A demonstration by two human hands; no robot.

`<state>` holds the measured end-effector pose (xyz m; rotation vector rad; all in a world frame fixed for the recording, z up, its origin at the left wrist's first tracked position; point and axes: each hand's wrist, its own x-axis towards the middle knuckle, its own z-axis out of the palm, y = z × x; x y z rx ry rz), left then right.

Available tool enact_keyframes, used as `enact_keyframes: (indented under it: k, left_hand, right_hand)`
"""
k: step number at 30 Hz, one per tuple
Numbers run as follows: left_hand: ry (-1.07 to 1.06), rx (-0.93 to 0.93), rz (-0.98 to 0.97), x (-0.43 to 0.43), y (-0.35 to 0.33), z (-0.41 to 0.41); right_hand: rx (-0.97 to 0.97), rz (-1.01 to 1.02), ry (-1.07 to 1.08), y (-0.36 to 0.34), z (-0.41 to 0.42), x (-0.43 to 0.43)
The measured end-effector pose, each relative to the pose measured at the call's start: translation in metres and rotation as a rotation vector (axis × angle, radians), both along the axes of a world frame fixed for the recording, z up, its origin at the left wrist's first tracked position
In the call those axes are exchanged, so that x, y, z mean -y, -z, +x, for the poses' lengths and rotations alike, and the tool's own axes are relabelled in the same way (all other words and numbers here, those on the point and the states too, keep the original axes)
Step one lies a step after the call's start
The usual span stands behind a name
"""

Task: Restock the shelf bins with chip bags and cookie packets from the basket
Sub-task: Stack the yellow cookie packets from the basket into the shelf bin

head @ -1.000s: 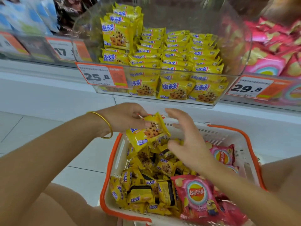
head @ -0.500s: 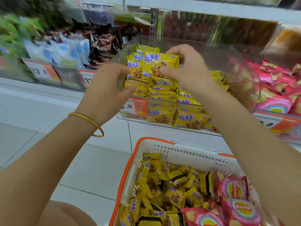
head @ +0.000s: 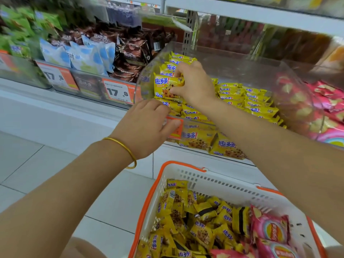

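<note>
snack shelves fill the view, price tags [head: 117, 91] along the front. my right hand [head: 193, 84] pinches a yellow cookie packet [head: 164, 87] inside the clear shelf bin [head: 232, 71], above the rows of the same packets already stacked there. my left hand [head: 147, 125], gold bangle [head: 123, 148] at the wrist, curls its fingers over the bin's front edge. below, the orange-rimmed basket [head: 178, 170] holds loose cookie packets and pink chip bags [head: 270, 226].
</note>
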<state>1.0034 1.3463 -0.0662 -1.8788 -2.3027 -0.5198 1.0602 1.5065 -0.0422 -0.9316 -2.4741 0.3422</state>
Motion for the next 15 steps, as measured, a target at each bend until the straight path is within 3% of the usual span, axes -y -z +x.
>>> enact_keyframes:
  k: [8,12,15]
  left_hand:
    - [0.049,0.086,0.067,0.005,-0.006,-0.001]
    - [0.187,-0.042,0.295,0.015,-0.02,0.015]
    - [0.283,-0.023,0.228,0.024,-0.011,0.036]
  right_hand:
    - [0.074,-0.003,-0.005,-0.013,0.015,0.006]
    - [-0.177,-0.036,-0.074,-0.033,0.066,0.036]
    - [-0.373,-0.265,-0.234,-0.029,0.127,0.077]
